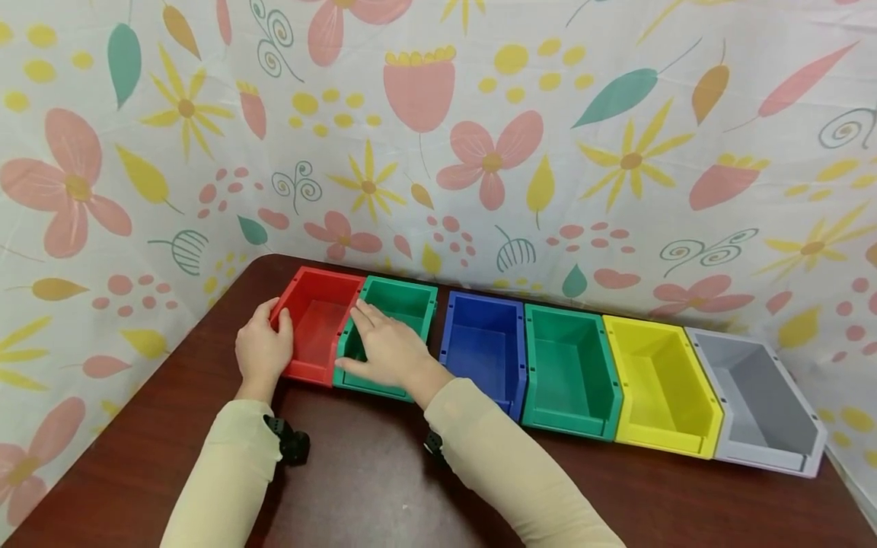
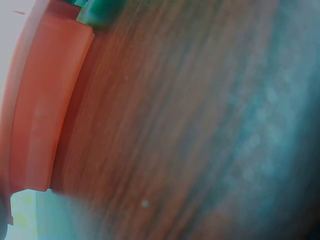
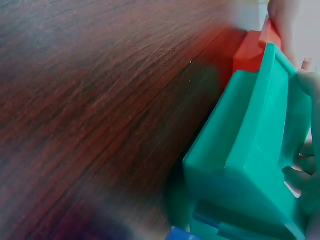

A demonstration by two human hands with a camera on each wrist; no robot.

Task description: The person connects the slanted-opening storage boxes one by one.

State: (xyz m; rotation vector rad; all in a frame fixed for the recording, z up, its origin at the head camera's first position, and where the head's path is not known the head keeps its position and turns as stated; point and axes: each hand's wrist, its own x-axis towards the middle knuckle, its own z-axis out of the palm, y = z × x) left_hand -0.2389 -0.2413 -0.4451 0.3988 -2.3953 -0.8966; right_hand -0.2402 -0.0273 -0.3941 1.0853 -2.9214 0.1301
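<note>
Flowery cloth (image 1: pixel 438 144) hangs behind the brown table (image 1: pixel 363 479). The left hand (image 1: pixel 263 346) grips the red bin (image 1: pixel 322 320) by its outer side. The right hand (image 1: pixel 387 346), fingers mostly straight, rests on the green bin (image 1: pixel 407 301) touching the red one. A gap parts it from the blue bin (image 1: pixel 483 342).

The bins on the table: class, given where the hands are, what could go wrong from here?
Pinching: the fingers of the right hand lie where the red bin meets the neighbouring green bin, so squeezing these together might nip them.
Misalignment: a gap separates that green bin from the blue bin; uneven pushing could leave the row crooked.
Falling: the grey bin sits near the table's right end, so a shove might tip it off.
</note>
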